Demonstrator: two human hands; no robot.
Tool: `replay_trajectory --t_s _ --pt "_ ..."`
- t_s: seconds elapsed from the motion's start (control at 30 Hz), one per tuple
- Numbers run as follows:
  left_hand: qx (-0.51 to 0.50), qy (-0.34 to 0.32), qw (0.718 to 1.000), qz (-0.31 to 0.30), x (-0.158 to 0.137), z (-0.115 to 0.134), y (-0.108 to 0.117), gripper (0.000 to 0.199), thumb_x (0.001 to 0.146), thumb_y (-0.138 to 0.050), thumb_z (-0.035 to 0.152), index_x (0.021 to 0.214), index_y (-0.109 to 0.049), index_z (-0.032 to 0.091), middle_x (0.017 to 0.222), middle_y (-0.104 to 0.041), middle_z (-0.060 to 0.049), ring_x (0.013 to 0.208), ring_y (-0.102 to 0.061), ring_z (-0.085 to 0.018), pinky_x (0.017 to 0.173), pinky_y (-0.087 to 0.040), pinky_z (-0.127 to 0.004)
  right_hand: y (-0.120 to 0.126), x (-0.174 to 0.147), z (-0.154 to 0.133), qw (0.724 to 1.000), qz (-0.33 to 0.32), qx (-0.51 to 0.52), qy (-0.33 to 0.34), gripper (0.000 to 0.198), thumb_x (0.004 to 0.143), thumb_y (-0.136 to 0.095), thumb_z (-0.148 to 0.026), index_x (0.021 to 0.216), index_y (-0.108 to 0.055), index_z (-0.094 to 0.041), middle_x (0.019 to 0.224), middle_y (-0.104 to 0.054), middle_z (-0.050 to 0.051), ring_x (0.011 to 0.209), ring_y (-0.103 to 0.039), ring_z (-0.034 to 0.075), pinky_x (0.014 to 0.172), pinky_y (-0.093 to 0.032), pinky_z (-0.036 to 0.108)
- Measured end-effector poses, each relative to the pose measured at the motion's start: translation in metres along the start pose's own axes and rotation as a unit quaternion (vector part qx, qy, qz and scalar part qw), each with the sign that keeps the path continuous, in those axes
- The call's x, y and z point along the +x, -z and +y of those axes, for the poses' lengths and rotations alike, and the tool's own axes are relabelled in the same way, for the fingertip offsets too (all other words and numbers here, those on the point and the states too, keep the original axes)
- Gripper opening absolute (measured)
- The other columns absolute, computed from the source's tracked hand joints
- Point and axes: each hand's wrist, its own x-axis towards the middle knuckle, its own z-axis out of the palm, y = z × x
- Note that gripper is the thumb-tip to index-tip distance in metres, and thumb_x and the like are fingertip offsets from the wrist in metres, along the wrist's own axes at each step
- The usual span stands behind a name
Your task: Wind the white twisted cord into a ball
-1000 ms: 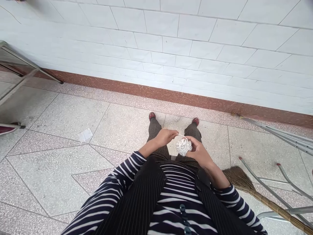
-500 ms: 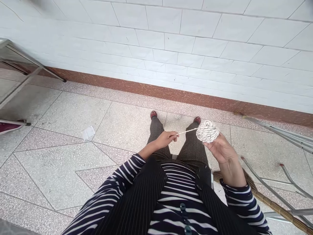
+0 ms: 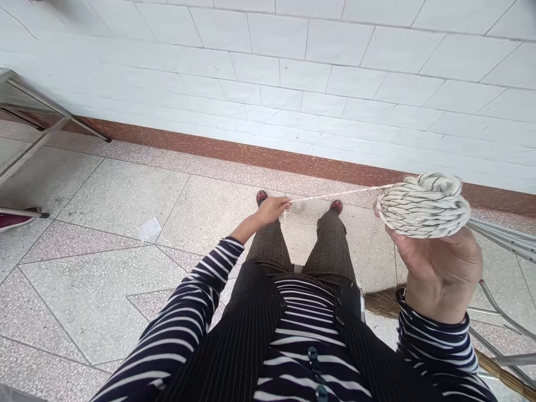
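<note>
My right hand (image 3: 439,259) is raised at the right and closed around the underside of a thick bundle of white rope (image 3: 422,206) flecked with dark strands. From the bundle a single strand (image 3: 335,195) runs left, stretched nearly straight. My left hand (image 3: 273,209) pinches that strand above my left leg, its fingers closed. A small speckled pile (image 3: 297,207), perhaps more of the rope, shows on the floor between my shoes, just beyond my left hand. The fingers of my right hand are partly hidden behind the bundle.
A white tiled wall (image 3: 280,78) with a red-brown skirting lies ahead. Metal-legged furniture (image 3: 58,131) stands at the left, and more metal legs (image 3: 498,301) at the right. A straw broom (image 3: 383,301) lies by my right side. White paper (image 3: 149,229) is on the speckled floor.
My right hand has lifted the rope bundle up and to the right, closer to the camera. My left hand has shifted slightly left and forward, and the strand between them is longer.
</note>
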Motion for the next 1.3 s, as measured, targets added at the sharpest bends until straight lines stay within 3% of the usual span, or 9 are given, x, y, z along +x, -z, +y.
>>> replay_trajectory --t_s 0.13,0.47,0.67,0.77,0.93,1.0,1.1,1.2,1.3 --pt "-0.005 -0.020 0.997 0.072 0.029 0.006 0.020 0.031 0.097 -0.045 0.033 0.092 -0.070 0.016 0.092 -0.073 -0.004 0.081 -0.064 -0.017 0.078 -0.044 -0.026 -0.016 0.004 -0.014 0.998 -0.025 -0.010 0.053 0.048 0.079 -0.074 -0.035 0.126 -0.065 -0.041 0.129 -0.067 0.001 0.135 -0.053 0.029 0.109 -0.051 0.047" --pt "-0.076 0.020 0.996 0.045 0.023 -0.014 -0.004 0.029 0.094 -0.047 0.032 0.093 -0.071 0.016 0.095 -0.075 -0.005 0.092 -0.068 -0.019 0.087 -0.050 -0.030 -0.012 0.001 -0.007 0.998 -0.013 -0.052 0.025 0.036 0.084 -0.068 -0.029 0.120 -0.069 -0.032 0.130 -0.067 0.001 0.128 -0.060 0.024 0.098 -0.059 0.035" --pt "-0.093 -0.049 0.994 0.009 0.024 0.038 -0.003 0.039 0.090 -0.062 0.028 0.128 -0.064 0.018 0.134 -0.065 -0.009 0.128 -0.057 -0.024 0.114 -0.039 -0.039 -0.017 0.015 0.012 0.996 -0.065 -0.066 -0.015 0.042 0.071 -0.082 -0.035 0.112 -0.071 -0.032 0.121 -0.072 0.003 0.127 -0.060 0.030 0.104 -0.054 0.046" --pt "-0.157 -0.109 0.981 -0.018 0.023 0.077 -0.019 0.055 0.088 -0.068 0.030 0.140 -0.055 0.020 0.138 -0.062 -0.010 0.129 -0.056 -0.025 0.113 -0.040 -0.041 -0.024 0.026 0.025 0.990 -0.083 -0.108 -0.046 0.051 0.063 -0.088 -0.027 0.110 -0.071 -0.030 0.113 -0.073 0.003 0.114 -0.065 0.027 0.100 -0.053 0.046" --pt "-0.208 -0.129 0.969 -0.028 0.022 0.112 -0.045 0.020 0.094 -0.058 0.026 0.104 -0.072 0.015 0.103 -0.075 -0.007 0.102 -0.066 -0.023 0.094 -0.050 -0.034 -0.029 0.037 0.035 0.972 -0.093 -0.214 -0.031 0.055 0.060 -0.085 -0.019 0.111 -0.068 -0.025 0.107 -0.070 0.001 0.099 -0.064 0.021 0.089 -0.052 0.038" --pt "-0.228 -0.114 0.966 -0.051 0.016 0.114 -0.045 0.027 0.098 -0.050 0.028 0.090 -0.071 0.014 0.088 -0.074 -0.004 0.085 -0.066 -0.018 0.083 -0.050 -0.029 -0.023 0.043 0.040 0.962 -0.075 -0.261 -0.005 0.054 0.059 -0.082 -0.017 0.110 -0.065 -0.025 0.103 -0.066 0.000 0.092 -0.062 0.019 0.081 -0.052 0.034" --pt "-0.255 -0.090 0.958 -0.098 0.002 0.110 -0.036 0.033 0.101 -0.044 0.030 0.087 -0.068 0.014 0.074 -0.071 -0.002 0.070 -0.061 -0.012 0.073 -0.046 -0.023 -0.005 0.060 0.057 0.931 -0.022 -0.363 0.038 0.051 0.061 -0.077 -0.020 0.109 -0.060 -0.024 0.102 -0.061 0.002 0.088 -0.058 0.019 0.077 -0.050 0.034" --pt "-0.231 -0.082 0.956 -0.159 -0.010 0.106 -0.022 0.032 0.098 -0.049 0.029 0.076 -0.066 0.014 0.065 -0.067 0.000 0.063 -0.056 -0.010 0.067 -0.041 -0.021 0.020 0.082 0.087 0.845 0.047 -0.528 0.067 0.053 0.060 -0.079 -0.028 0.108 -0.058 -0.021 0.111 -0.055 0.007 0.096 -0.054 0.024 0.085 -0.049 0.041" --pt "-0.175 -0.073 0.965 -0.181 -0.013 0.100 -0.007 0.035 0.093 -0.054 0.027 0.061 -0.061 0.014 0.060 -0.062 0.001 0.057 -0.051 -0.008 0.061 -0.036 -0.021 0.041 0.091 0.120 0.781 0.047 -0.622 0.011 0.055 0.062 -0.077 -0.026 0.113 -0.058 -0.018 0.117 -0.049 0.013 0.098 -0.053 0.027 0.083 -0.049 0.043"
